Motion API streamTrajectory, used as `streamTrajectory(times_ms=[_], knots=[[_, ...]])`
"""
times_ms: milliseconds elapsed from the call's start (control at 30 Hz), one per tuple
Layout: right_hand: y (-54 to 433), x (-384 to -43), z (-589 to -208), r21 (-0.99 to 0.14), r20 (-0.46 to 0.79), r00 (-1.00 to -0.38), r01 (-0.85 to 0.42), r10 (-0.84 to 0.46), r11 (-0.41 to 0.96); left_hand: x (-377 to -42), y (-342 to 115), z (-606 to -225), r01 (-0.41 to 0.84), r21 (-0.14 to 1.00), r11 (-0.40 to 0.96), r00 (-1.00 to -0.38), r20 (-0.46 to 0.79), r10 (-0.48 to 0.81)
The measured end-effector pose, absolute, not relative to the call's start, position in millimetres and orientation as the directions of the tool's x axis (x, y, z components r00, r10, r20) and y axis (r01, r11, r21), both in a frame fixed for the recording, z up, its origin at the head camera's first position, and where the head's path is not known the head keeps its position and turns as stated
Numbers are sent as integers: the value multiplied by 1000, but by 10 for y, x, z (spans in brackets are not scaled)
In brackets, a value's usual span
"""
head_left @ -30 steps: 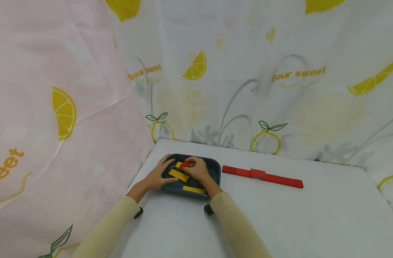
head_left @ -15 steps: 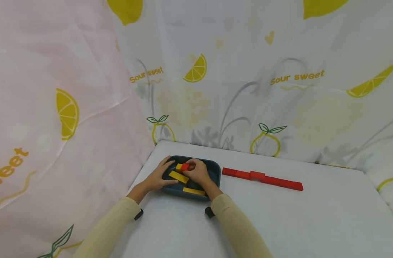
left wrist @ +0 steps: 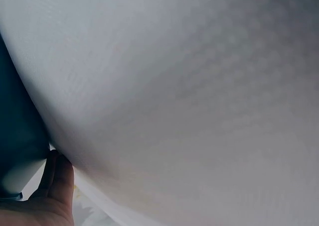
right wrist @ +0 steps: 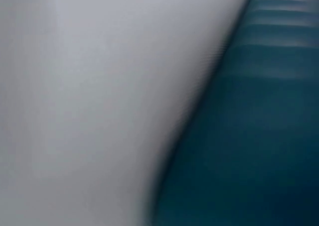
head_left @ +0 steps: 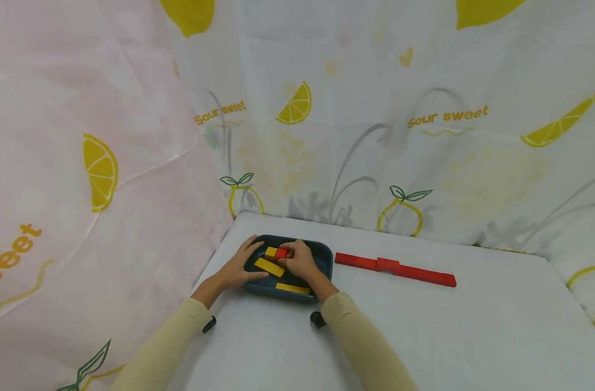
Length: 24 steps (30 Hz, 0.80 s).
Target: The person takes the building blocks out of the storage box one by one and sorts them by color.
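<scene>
A dark teal tray [head_left: 327,259] lies at the left part of the table. My left hand [head_left: 236,269] rests along its left end, fingers spread at the far side and thumb reaching over the near rim. In the left wrist view, its straight fingers [left wrist: 61,178] lie against the tray's wall [left wrist: 20,116]. Inside the tray, my right hand [head_left: 299,259] pinches a small red block [head_left: 281,253] right beside a yellow block [head_left: 271,252]. A longer yellow block [head_left: 270,267] lies slantwise between the hands. The right wrist view has only the tray's outer wall [right wrist: 249,146] and white cloth.
Another yellow block [head_left: 292,288] lies along the tray's near wall. To the right of the tray, red blocks [head_left: 426,275] form a long row with a raised piece [head_left: 388,265] near its middle. White cloth covers the table [head_left: 454,336]; printed curtains stand behind and left.
The red block, earlier tilted in my right fingers over the yellow block, now sits level at that block's right side. My left hand stays at the tray; the head view has shifted slightly.
</scene>
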State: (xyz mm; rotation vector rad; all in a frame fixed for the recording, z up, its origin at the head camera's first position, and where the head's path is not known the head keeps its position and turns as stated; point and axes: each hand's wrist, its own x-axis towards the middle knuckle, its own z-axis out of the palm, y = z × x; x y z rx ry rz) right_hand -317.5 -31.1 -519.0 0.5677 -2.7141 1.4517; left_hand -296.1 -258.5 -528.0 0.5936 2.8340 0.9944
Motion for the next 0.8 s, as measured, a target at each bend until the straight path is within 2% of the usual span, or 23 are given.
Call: streamTrajectory(times_ms=[367, 567, 800], knots=[[-280, -3067, -5050, -795, 151, -889, -369, -432, 482, -2968, -2586, -5254, 356, 617, 702, -914, 73, 399], [-135, -2985, -4967, -776, 152, -882, -386, -447, 499, -2963, -2583, -5251, 359, 623, 695, -912, 74, 405], [172, -2931, -4828, -803, 186, -879, -393, -438, 448, -2952, -2588, -5273, 350, 623, 700, -916, 74, 393]])
